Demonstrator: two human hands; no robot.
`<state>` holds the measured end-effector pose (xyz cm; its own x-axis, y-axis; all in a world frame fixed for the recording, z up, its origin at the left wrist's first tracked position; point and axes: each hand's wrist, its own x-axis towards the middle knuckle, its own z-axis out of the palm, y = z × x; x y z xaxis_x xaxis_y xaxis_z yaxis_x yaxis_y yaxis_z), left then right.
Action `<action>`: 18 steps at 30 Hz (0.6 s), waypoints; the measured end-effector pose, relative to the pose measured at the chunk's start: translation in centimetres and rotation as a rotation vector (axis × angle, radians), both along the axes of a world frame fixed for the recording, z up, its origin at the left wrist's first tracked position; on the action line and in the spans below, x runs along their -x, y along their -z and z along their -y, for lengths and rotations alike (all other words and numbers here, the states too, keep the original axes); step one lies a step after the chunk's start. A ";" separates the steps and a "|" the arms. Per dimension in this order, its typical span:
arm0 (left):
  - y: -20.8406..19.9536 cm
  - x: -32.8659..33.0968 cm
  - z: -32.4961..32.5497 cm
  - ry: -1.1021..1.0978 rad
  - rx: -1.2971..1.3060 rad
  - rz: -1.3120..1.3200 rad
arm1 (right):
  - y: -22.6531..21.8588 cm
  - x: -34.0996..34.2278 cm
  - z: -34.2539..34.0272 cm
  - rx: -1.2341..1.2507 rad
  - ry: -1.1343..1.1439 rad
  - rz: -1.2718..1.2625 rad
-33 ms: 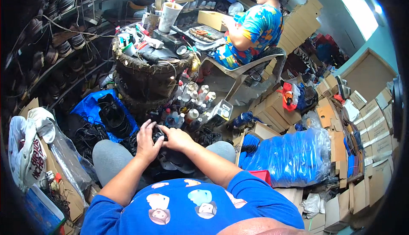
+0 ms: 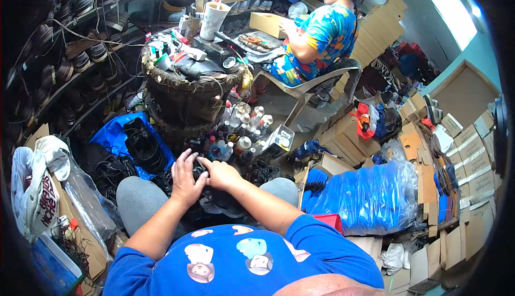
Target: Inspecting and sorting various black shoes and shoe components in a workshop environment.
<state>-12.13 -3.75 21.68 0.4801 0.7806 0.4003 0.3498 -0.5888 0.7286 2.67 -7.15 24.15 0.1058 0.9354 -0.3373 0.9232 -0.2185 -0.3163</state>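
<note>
In front of my lap, both hands close around a small black item [image 2: 199,167] whose kind I cannot make out. My left hand [image 2: 186,180] presses it from the left, thumb bent inward and fingers pointing away from me. My right hand [image 2: 224,176] grips from the right, its fingertips partly hidden behind the item. Below the hands, more dark material [image 2: 220,202] lies between my grey-clad knees, too shadowed to name. A blue plastic sheet [image 2: 112,132] with black pieces on it lies on the floor past my left knee.
Ahead stands a round worktable [image 2: 182,100] loaded with tools. Several bottles [image 2: 244,135] crowd its foot. Beyond sits a person [image 2: 327,33] on a plastic chair. A wrapped blue bundle [image 2: 370,191] and cardboard boxes [image 2: 469,172] fill the right; shoe racks [image 2: 70,76] line the left.
</note>
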 end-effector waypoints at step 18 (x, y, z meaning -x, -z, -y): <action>-1.0 -1.5 2.4 0.350 0.006 -0.592 | 6.6 -5.6 -1.4 0.019 0.096 -0.608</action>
